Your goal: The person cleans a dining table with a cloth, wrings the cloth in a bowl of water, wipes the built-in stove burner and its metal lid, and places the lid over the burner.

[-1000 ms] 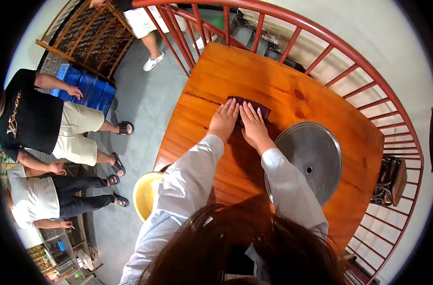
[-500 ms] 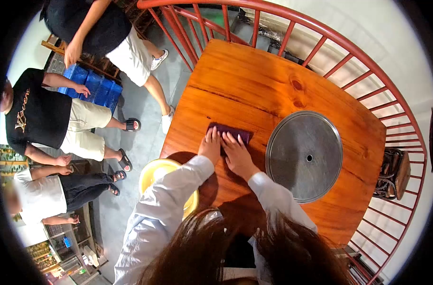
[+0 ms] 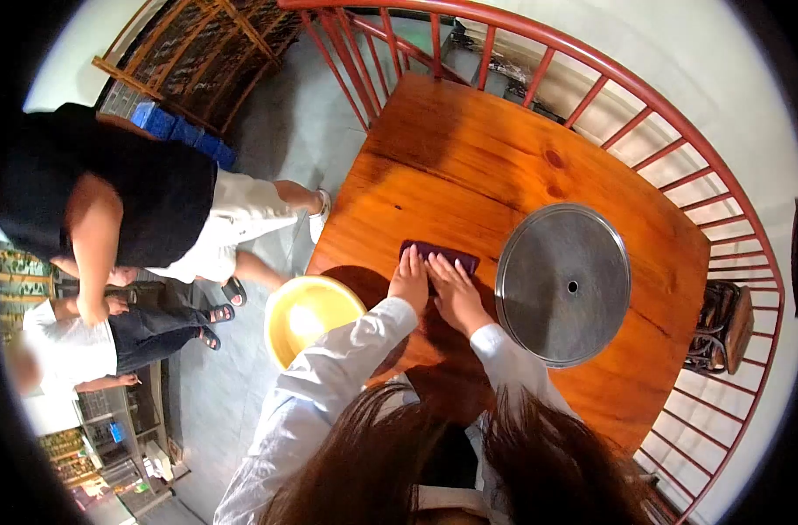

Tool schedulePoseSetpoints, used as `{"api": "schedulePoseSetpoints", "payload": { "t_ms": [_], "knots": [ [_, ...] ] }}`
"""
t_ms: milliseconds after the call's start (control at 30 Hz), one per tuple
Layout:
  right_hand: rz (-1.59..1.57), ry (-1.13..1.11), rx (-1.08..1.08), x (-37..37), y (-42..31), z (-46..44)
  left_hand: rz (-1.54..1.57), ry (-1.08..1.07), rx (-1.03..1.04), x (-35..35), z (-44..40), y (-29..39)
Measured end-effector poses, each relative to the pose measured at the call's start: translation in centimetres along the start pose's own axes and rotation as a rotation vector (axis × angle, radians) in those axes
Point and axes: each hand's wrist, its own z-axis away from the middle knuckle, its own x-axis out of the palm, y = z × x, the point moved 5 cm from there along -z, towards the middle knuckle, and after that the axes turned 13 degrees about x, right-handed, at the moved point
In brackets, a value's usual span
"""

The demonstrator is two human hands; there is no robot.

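Note:
A folded dark purple cloth (image 3: 460,260) lies on the wooden table (image 3: 477,157). My left hand (image 3: 409,280) rests on its near edge with the fingers stretched out. Beside it, almost touching, my right hand (image 3: 456,296) lies flat with its fingers extended onto the same cloth. Both hands press from above, and the fingers are not wrapped round it. Right of the cloth, a round grey metal disc (image 3: 561,289) with a small central hole sits in the tabletop. On the left, next to my left sleeve, is a yellow basin (image 3: 281,331).
A red railing (image 3: 582,54) curves round the far and right sides of the table. A wooden stool (image 3: 738,328) stands at the right. To the left, a person in black (image 3: 145,192) is close to the table, with another person in white (image 3: 71,341) behind.
My hands and the cloth have shifted slightly toward me and toward the metal disc. The person in black and white shorts has walked along the left side, now partly covering the others. My view has shifted.

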Motion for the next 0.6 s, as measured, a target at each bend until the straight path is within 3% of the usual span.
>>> {"api": "schedulePoseSetpoints", "payload": {
  "t_ms": [133, 200, 333, 533, 600],
  "knots": [
    [-0.055, 0.037, -0.002, 0.3, 0.1, -0.8, 0.073, 0.063, -0.123, 0.2, -1.2, -0.3],
    [-0.051, 0.042, -0.018, 0.8, -0.3, 0.1, 0.064, 0.056, -0.086, 0.9, -0.7, 0.0],
    [-0.025, 0.041, -0.01, 2.1, -1.4, 3.2, 0.049, -0.098, -0.134, 1.1, 2.6, 2.1],
    [0.123, 0.028, -0.01, 4.4, -2.2, 6.2, 0.297, -0.007, -0.154, 2.5, 7.7, 5.3],
    [0.107, -0.075, 0.007, 3.7, -3.1, 6.5, 0.37, 0.218, -0.085, 2.0, 11.6, 6.5]
  ]
}}
